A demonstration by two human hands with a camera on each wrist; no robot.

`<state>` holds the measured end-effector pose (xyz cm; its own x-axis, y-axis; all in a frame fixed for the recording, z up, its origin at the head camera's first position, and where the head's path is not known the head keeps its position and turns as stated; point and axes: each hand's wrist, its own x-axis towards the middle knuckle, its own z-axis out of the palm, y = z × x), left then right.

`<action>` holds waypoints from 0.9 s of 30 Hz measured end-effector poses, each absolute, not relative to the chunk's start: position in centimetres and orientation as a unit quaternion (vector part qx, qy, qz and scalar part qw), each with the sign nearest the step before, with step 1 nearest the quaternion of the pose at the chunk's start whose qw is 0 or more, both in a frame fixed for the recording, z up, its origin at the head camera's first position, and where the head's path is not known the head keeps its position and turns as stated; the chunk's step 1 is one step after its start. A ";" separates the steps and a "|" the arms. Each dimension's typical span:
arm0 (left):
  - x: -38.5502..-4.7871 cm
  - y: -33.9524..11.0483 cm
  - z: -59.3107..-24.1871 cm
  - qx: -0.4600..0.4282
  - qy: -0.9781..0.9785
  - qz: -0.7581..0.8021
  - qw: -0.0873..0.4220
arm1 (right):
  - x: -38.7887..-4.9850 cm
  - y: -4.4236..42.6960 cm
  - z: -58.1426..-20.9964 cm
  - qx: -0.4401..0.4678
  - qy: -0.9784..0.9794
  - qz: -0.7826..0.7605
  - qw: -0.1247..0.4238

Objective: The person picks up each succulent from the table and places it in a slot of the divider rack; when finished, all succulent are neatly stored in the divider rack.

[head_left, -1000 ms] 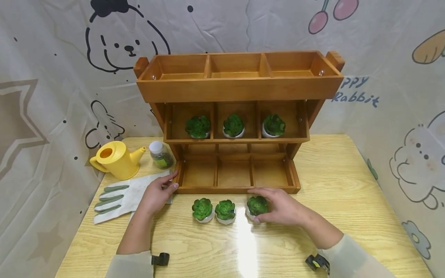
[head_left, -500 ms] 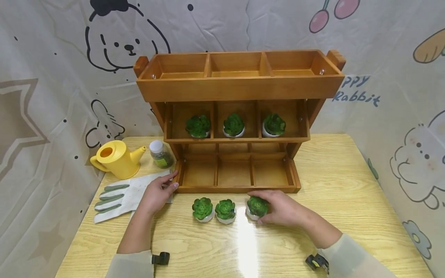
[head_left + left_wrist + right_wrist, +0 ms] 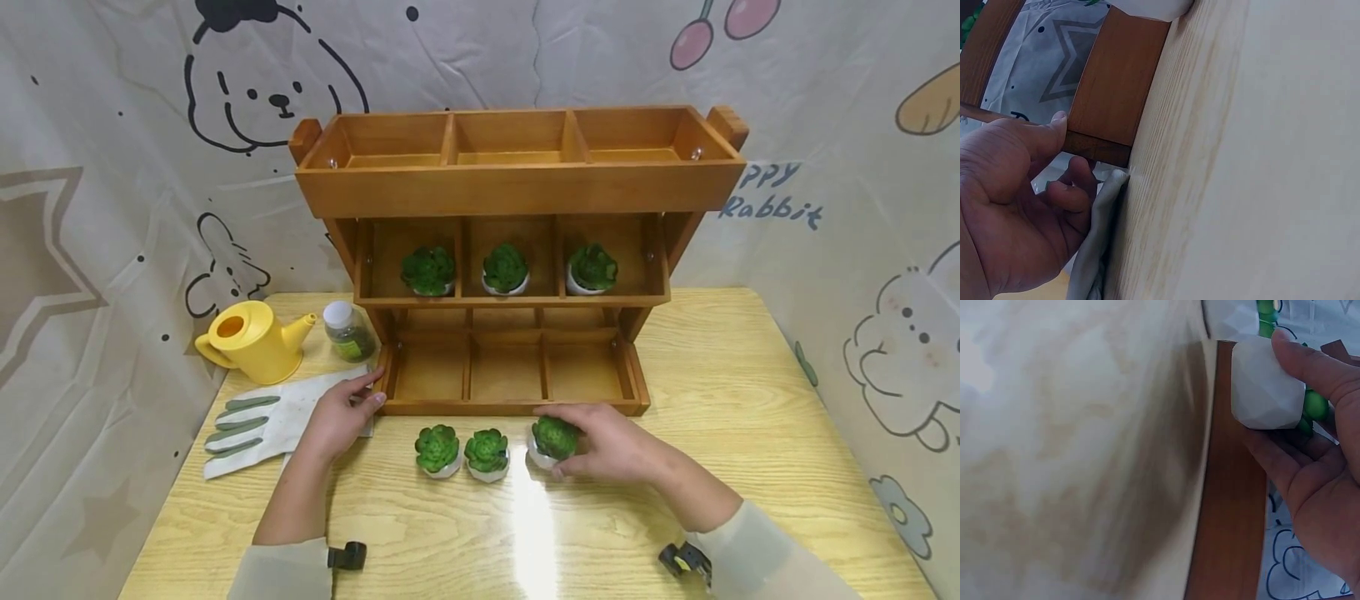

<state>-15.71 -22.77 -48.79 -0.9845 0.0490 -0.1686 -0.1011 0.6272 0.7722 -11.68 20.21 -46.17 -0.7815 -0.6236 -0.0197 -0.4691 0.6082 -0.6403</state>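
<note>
Cloth (image 3: 450, 58) printed with cartoon animals and stars hung behind the bench (image 3: 427, 542) and along both its sides. The bench was of pale yellowish wood grain, with a bright band of light glaring on its near part. On it stood a three-tier wooden rack (image 3: 517, 192), each tier a tray split into three compartments. To the left of the rack a white glove (image 3: 255, 433) with grey-green stripes lay flat, and just behind it was a yellow watering can (image 3: 258, 346) with its spout towards the rack. The left hand (image 3: 339, 421) reached over the glove, thumb and index finger spread apart and touching the left end of the bottom tray (image 3: 510, 409), its other fingers loosely curled. The right hand (image 3: 611, 446), in front of the same tray, was pinching a potted succulent (image 3: 556, 437) between thumb and fingers, its faceted white pot (image 3: 1268, 384) held just off the bench. A white-lidded jar (image 3: 349, 337) stood between the can and the rack. Two more succulents, one (image 3: 437, 450) close beside the other (image 3: 487, 454), stood on the bench left of the held one. Three others, at left (image 3: 429, 268), centre (image 3: 506, 267) and right (image 3: 592, 267), sat one per compartment in the middle tray (image 3: 510, 302).
</note>
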 end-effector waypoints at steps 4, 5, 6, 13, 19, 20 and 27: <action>-15.7 -22.8 -48.8 -0.014 0.897 0.433 0.086 | -12.0 20.1 -45.4 -0.313 0.887 -0.319 0.118; -15.7 -22.8 -48.8 -0.014 0.898 0.432 0.085 | -12.1 20.1 -45.2 -0.314 0.886 -0.319 0.118; -15.7 -22.8 -48.8 -0.015 0.898 0.432 0.085 | -12.2 20.0 -45.0 -0.314 0.886 -0.320 0.117; -15.7 -22.8 -48.9 -0.015 0.895 0.437 0.086 | -13.2 19.4 -43.8 -0.333 0.882 -0.322 0.089; -15.7 -22.7 -48.9 -0.017 0.894 0.439 0.085 | -14.2 18.5 -43.4 -0.353 0.873 -0.328 0.071; -15.7 -22.7 -48.9 -0.017 0.894 0.439 0.085 | -14.4 18.3 -43.4 -0.355 0.874 -0.326 0.068; -15.7 -22.7 -48.8 -0.019 0.896 0.435 0.087 | -15.5 16.6 -42.8 -0.354 0.872 -0.331 0.068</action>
<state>-15.67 -22.75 -48.75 -0.9841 0.0414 -0.1728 -0.1102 0.6206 0.7763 -15.50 16.60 -42.83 -0.7395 -0.6630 0.1163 -0.5731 0.5294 -0.6255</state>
